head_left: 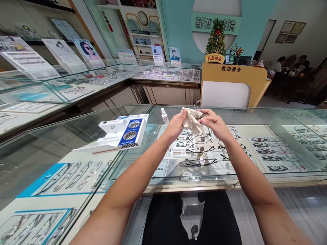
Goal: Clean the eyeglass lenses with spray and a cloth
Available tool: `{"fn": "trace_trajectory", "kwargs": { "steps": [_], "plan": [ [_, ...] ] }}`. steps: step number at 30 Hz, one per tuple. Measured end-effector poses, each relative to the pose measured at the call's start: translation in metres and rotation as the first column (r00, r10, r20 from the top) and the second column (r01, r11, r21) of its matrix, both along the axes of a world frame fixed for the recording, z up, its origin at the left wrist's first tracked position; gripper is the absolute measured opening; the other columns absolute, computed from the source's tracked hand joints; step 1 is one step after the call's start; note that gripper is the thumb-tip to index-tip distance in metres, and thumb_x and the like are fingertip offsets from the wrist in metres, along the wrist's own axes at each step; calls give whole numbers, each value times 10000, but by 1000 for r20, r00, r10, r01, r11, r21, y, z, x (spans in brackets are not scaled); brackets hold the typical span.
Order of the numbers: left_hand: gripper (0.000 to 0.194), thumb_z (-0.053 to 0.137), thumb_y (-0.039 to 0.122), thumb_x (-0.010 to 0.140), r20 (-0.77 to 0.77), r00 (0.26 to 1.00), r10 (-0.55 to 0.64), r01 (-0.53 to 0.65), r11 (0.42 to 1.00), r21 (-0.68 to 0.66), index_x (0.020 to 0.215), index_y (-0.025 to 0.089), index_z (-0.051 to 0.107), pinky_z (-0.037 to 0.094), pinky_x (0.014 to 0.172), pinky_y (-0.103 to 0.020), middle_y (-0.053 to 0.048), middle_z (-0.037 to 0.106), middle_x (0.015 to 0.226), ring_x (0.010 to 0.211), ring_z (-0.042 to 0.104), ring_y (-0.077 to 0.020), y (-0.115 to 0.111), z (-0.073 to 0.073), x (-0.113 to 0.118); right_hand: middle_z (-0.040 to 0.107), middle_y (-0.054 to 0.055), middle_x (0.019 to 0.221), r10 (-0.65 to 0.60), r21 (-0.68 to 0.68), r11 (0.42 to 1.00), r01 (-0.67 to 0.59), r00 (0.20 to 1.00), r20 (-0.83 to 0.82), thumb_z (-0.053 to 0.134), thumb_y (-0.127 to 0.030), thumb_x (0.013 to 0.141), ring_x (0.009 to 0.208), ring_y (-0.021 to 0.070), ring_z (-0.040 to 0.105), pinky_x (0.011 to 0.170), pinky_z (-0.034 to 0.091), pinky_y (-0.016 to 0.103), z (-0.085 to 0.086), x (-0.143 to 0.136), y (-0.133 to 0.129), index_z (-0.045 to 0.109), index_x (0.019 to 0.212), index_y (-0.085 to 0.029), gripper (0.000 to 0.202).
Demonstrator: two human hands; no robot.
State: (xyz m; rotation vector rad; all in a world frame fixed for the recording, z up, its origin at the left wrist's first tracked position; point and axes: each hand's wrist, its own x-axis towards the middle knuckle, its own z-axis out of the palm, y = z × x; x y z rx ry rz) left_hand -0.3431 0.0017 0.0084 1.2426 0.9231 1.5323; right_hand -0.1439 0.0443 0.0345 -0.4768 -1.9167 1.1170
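Note:
Above the glass counter, my left hand (177, 125) pinches a cream-coloured cleaning cloth (192, 119). My right hand (214, 123) has its fingers closed at the right side of the cloth, on a pair of thin-framed eyeglasses (198, 103). The cloth wraps over part of the eyeglasses and hides most of the lenses; a thin part of the frame sticks up above it. Just left of my hands a small white spray bottle (165, 116) stands upright on the glass.
An open white and blue box (131, 132) lies on the counter at left. Under the glass top (143, 170), several rows of eyeglasses (200, 162) are on display. More glass showcases (163, 73) run along the left and back. A wooden cashier desk (258, 76) stands beyond.

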Motion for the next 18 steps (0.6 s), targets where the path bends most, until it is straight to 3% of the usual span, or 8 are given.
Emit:
{"fn": "trace_trajectory", "kwargs": {
  "steps": [6, 12, 18],
  "plan": [
    [749, 748, 861, 741, -31, 999, -43, 43, 999, -2, 955, 144, 729, 546, 720, -288, -63, 743, 823, 768, 696, -186, -6, 5, 1, 657, 69, 1099, 45, -22, 999, -44, 999, 29, 756, -741, 820, 1149, 271, 609, 1150, 412, 489, -6, -7, -2, 835, 793, -261, 487],
    [566, 926, 633, 706, -62, 996, -72, 75, 996, 52, 936, 149, 743, 499, 640, -256, -27, 703, 779, 675, 612, -139, -14, 14, 0, 649, 46, 949, 90, -88, 992, -90, 996, -5, 741, -705, 857, 1026, 238, 624, 1060, 448, 435, -3, -5, -5, 825, 775, -238, 482],
    [535, 981, 578, 626, -111, 987, 115, -100, 987, 128, 815, 157, 708, 432, 565, -232, 7, 643, 678, 598, 533, -111, -24, 20, 12, 703, 59, 1019, 185, -156, 971, -184, 983, -7, 742, -718, 849, 1091, 252, 641, 1067, 459, 422, -4, -10, -12, 820, 764, -231, 501]
  ]
}}
